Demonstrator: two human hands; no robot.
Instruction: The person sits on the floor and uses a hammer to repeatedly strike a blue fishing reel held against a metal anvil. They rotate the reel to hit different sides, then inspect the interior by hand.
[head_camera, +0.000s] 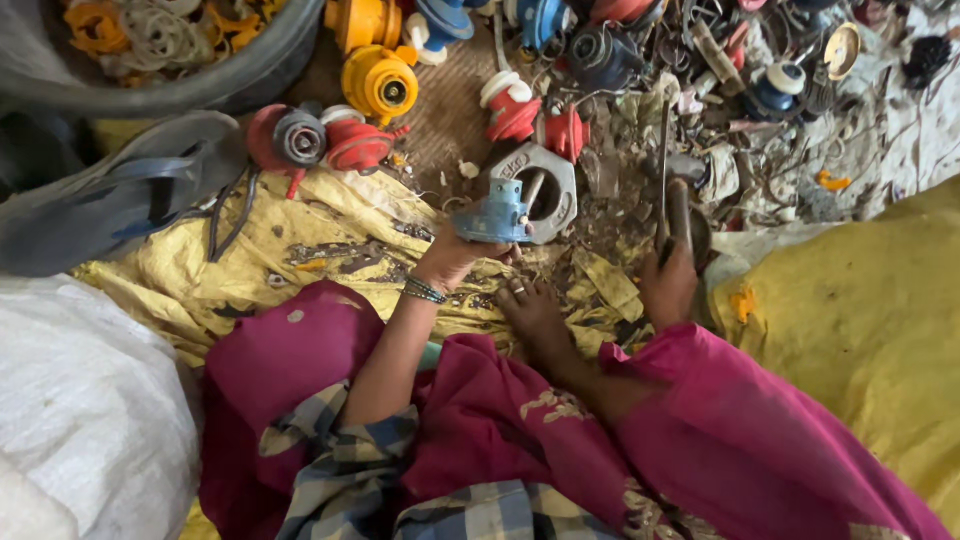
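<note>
Left hand: the left hand (455, 255) is closed around a blue plastic valve part (495, 215), holding it over a grey metal hexagonal ring (545, 190); beaded bangles (424, 291) sit on the wrist.
Right hand: the right hand (668, 285) is clenched around the handle of a hammer (678, 215), whose head points up and away from the body.
Blue part: it rests against the near edge of the grey ring, just past the left hand's fingers.
Foot: a bare foot (535, 315) with a toe ring lies between the two hands, close to the body.
Beyond the left hand: red valve pieces (355, 145) and a yellow valve piece (380, 85) lie on a woven mat, with more red pieces (530, 120) just behind the ring.
Beyond the right hand: a heap of mixed scrap (760, 90), metal bits and plastic caps.
Under the hands: a crumpled yellow sack (300, 240) spread on the floor, littered with broken fragments.
Far left: a grey sandal (110, 200), a dark tub (200, 80) holding sorted pieces, and a white sack (90, 420).
Clothing: pink cloth (720, 440) covers the knees.
</note>
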